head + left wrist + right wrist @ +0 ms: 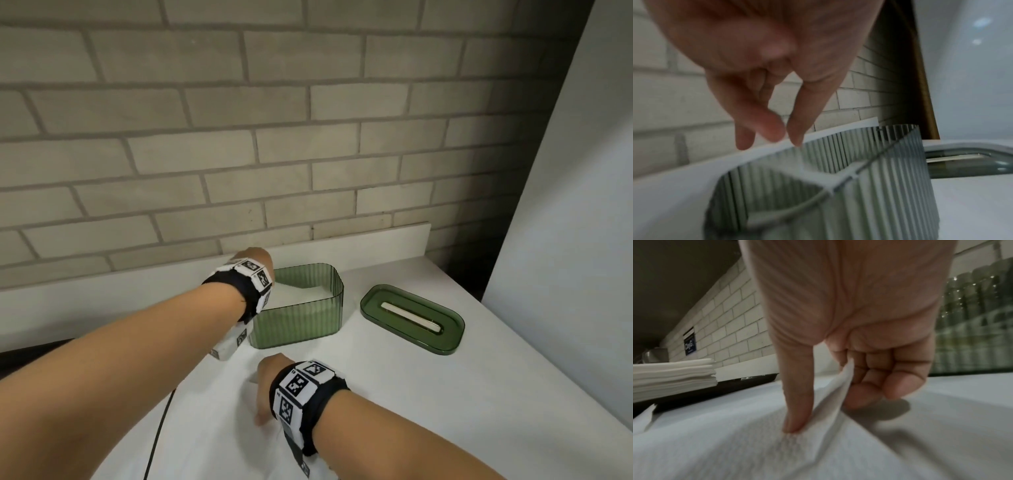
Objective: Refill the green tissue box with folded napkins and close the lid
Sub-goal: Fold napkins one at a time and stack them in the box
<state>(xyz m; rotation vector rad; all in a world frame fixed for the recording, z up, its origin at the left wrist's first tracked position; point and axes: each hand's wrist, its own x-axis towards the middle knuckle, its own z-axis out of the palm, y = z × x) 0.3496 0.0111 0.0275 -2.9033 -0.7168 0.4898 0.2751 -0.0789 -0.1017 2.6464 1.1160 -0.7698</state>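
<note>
The green ribbed tissue box (298,313) stands open near the back wall, with white folded napkins (308,293) lying inside. Its green slotted lid (412,318) lies on the table to the right of it. My left hand (255,262) hangs over the box's left rim; in the left wrist view its fingers (774,128) point down, loosely straight, and hold nothing above the box (869,178). My right hand (826,412) is low on the table in front of the box. Its thumb presses a white napkin (777,451) while curled fingers pinch up a fold.
A stack of folded white napkins (674,376) sits to the left on a dark tray. A brick wall (274,137) runs behind the white table (445,394), and a white panel (565,205) stands at the right. A black cable (159,435) crosses the table's left edge.
</note>
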